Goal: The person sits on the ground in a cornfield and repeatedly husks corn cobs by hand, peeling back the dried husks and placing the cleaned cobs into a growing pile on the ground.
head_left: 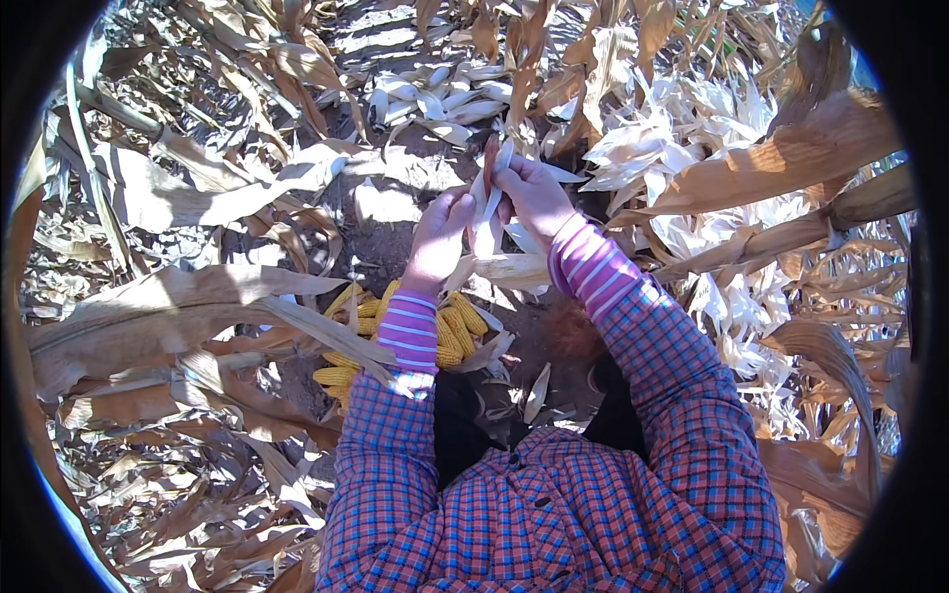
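An ear of corn in pale dry husk [483,236], with a reddish-brown strip at its upper end, is held out in front of me. My left hand [439,236] grips it from the left side. The fingers of my right hand [535,194] pinch the husk near the top, and loose husk leaves spread out beside them. Whether any kernels are bare is hidden. Below my left wrist, a heap of husked yellow corn ears [454,326] lies on the ground, partly covered by my sleeve and a dry leaf.
A corn stalk [513,270] crosses just below my hands. On the right lies a large pile of stripped white husks [682,148], with another stalk [801,222] slanting over it. Several unhusked ears [445,100] lie ahead. Broad dry leaves [178,315] reach in from the left.
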Demonstrator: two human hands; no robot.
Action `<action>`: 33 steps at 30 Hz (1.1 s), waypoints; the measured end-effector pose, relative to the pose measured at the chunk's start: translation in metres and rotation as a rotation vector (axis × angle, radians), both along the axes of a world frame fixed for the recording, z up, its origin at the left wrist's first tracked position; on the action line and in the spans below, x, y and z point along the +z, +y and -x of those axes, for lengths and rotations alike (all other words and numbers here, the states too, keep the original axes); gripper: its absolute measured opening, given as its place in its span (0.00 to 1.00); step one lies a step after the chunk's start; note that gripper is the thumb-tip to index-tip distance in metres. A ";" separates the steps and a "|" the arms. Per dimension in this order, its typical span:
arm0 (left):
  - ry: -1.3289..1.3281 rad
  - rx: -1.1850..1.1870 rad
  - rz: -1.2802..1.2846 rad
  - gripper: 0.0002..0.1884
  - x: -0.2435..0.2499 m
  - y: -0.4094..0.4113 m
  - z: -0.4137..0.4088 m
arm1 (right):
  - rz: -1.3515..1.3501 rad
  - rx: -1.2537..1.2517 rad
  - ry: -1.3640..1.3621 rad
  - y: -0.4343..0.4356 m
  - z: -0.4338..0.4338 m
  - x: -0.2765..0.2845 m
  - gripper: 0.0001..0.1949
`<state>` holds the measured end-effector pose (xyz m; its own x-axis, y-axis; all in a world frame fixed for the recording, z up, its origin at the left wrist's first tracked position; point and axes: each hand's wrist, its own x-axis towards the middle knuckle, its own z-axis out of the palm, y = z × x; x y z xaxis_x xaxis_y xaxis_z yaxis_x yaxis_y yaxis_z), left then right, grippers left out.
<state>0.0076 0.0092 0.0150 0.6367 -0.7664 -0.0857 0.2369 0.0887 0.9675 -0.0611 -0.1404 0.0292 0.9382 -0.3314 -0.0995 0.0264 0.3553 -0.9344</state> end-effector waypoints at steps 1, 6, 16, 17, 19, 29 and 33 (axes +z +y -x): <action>-0.107 0.093 -0.013 0.21 -0.005 -0.002 0.002 | 0.038 -0.033 0.014 0.001 0.000 -0.001 0.09; -0.282 0.136 0.000 0.21 0.005 -0.017 0.027 | 0.174 -0.074 0.055 0.006 0.003 0.000 0.10; -0.532 0.152 0.068 0.25 0.011 -0.019 0.024 | 0.060 0.044 0.032 0.013 0.007 0.014 0.09; -0.555 0.112 0.077 0.26 0.010 -0.017 0.021 | 0.021 0.068 0.053 0.013 0.007 0.016 0.09; -0.016 -0.029 0.394 0.26 0.012 -0.016 0.019 | -0.066 0.025 0.089 0.015 0.009 0.017 0.10; 0.113 0.049 0.331 0.21 0.000 -0.023 0.022 | 0.198 -0.081 0.052 0.015 0.009 -0.001 0.11; -0.242 0.351 -0.033 0.16 0.007 -0.022 0.025 | 0.408 -0.136 0.081 0.023 0.016 0.006 0.11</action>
